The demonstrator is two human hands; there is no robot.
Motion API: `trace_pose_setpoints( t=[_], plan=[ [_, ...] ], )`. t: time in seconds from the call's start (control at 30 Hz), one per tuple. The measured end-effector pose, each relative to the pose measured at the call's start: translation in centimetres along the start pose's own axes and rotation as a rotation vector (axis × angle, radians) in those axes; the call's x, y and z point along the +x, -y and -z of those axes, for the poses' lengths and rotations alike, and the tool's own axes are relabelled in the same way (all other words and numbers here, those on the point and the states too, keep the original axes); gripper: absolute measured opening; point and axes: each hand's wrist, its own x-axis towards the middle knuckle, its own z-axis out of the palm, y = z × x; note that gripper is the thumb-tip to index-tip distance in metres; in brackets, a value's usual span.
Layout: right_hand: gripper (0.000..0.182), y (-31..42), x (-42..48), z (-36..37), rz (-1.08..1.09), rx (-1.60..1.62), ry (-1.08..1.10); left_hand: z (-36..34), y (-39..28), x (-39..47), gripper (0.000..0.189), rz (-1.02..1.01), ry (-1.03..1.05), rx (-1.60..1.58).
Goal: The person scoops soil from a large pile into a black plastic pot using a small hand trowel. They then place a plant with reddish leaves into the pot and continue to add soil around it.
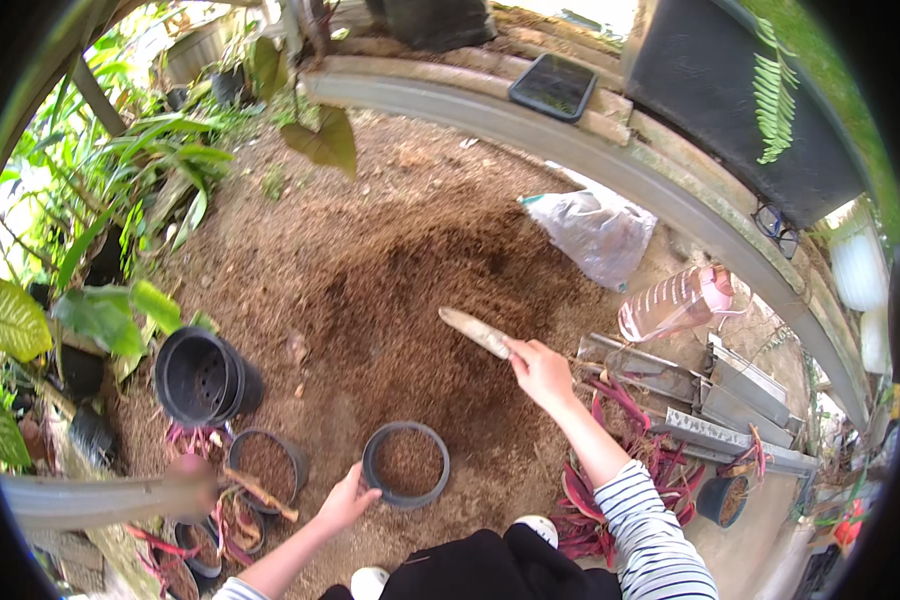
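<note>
My left hand [345, 499] grips the left rim of a black plastic plant pot [412, 500], which stands upright on the ground and holds brown soil. In my right hand [541, 373] is a hand trowel [474, 331] with a narrow, soil-stained blade pointing up and left. The blade lies over a wide mound of loose brown soil [420, 292] in front of me; whether it touches the soil I cannot tell. My right fingers hide the trowel's handle.
Nested black pots [246, 384] and a soil-filled pot [298, 469] stand left. Uprooted red-leaved plants [581, 491] lie right, beside metal channels [720, 409]. Beyond are a pink bottle [660, 304], a plastic sack [596, 232] and a phone [553, 85] on a ledge. A metal pole [90, 496] juts in left.
</note>
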Motion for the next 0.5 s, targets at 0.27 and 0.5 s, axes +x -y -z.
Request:
trace_pose_setpoints(
  t=[0.27, 0.5],
  plan=[
    [0.029, -1.4, -4.4, 0.8, -0.277, 0.172, 0.187, -0.2, -0.6, 0.4, 0.057, -0.095, -0.002, 0.005],
    [0.035, -5.2, -9.0, 4.6, -0.455, 0.106, 0.449, -0.6, -1.1, 0.1, 0.060, -0.046, -0.008, -0.027]
  ],
)
